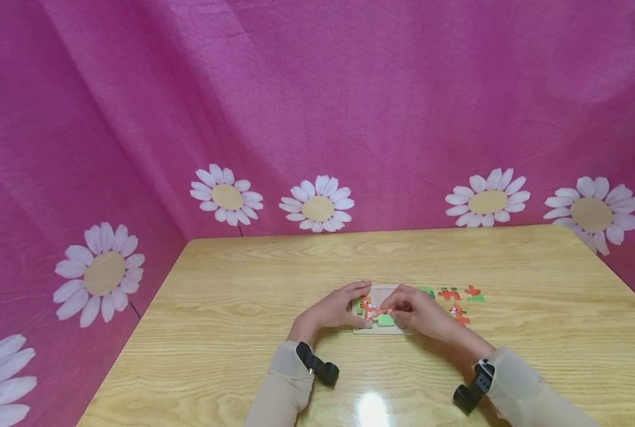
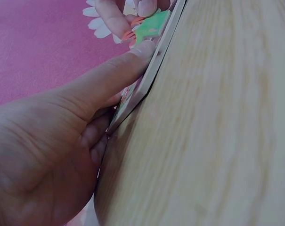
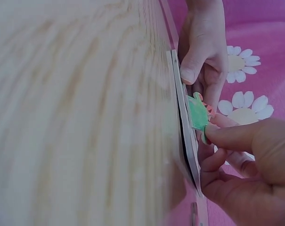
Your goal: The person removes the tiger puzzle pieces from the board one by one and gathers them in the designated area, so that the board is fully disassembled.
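Note:
A shallow wooden puzzle board (image 1: 362, 330) lies on the table, with orange-and-green picture pieces (image 1: 365, 307) set at its left side. My left hand (image 1: 339, 306) grips the board's left end, its thumb pressing near the front rim and its fingers around the far side. Between thumb and fingers, my right hand (image 1: 421, 311) pinches a green-and-orange puzzle piece (image 3: 198, 114). That piece is tilted over the board, close to the left thumb (image 2: 142, 49). Whether its lower edge touches the board I cannot tell. The right hand covers the board's right part.
Right of the board lie several loose pieces: an orange one (image 1: 449, 294), an orange-and-green one (image 1: 475, 293), one with an eye (image 1: 459, 314) and a partly hidden green one (image 1: 427, 291). The wooden table (image 1: 243, 308) meets a pink flowered curtain (image 1: 381, 118) behind.

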